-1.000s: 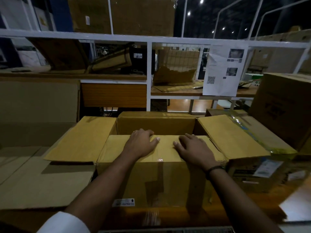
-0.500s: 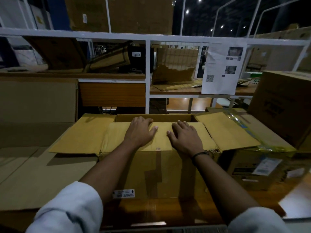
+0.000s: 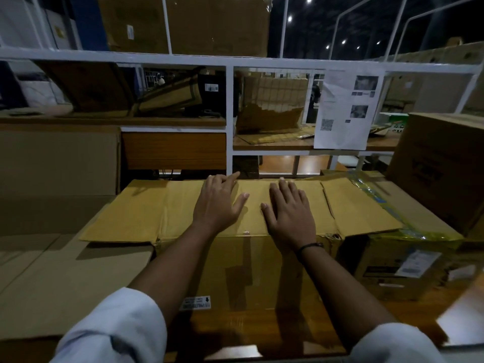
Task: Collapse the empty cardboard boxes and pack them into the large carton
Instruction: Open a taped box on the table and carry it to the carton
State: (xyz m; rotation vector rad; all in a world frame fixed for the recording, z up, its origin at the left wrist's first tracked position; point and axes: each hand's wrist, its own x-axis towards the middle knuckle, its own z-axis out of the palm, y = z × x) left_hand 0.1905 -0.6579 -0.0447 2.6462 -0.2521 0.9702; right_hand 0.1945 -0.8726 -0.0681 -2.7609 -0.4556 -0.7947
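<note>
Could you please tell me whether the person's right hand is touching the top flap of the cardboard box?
Touching. The head view shows the right hand lying palm down and flat on the top flap, with no gap visible beneath it.

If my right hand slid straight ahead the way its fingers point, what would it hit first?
Probably the white rack rail just past the far edge of the flap; the right hand lies flat on the flap, and depth beyond is unclear.

The lone head-worn wide-angle view faces forward and down, close over the cardboard box [image 3: 248,263], shelving [image 3: 229,113] seemingly just behind.
</note>
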